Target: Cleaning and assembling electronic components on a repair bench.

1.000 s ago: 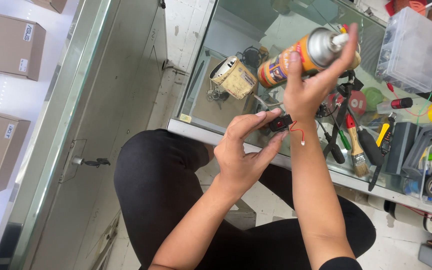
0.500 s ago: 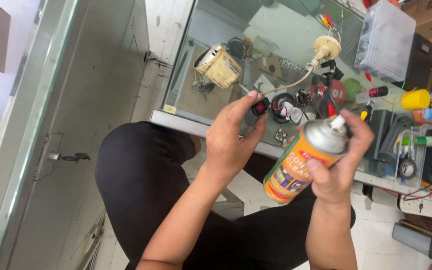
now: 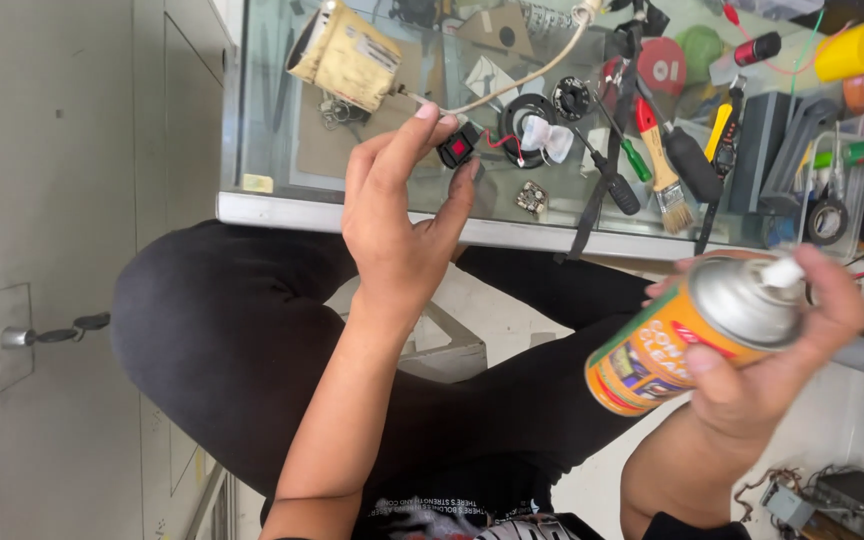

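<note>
My left hand (image 3: 397,235), at centre frame, pinches a small black switch with a red face (image 3: 457,148) between closed fingers (image 3: 422,125) above the glass surface (image 3: 282,150). At lower right, my right hand (image 3: 767,375) wraps its fingers tight around an orange spray can (image 3: 677,335) bearing a multicoloured label. A yellowed cylindrical part (image 3: 344,55) lies upper left.

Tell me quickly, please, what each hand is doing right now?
Left hand: pinching a small black switch.
Right hand: closed around an orange spray can.
</note>
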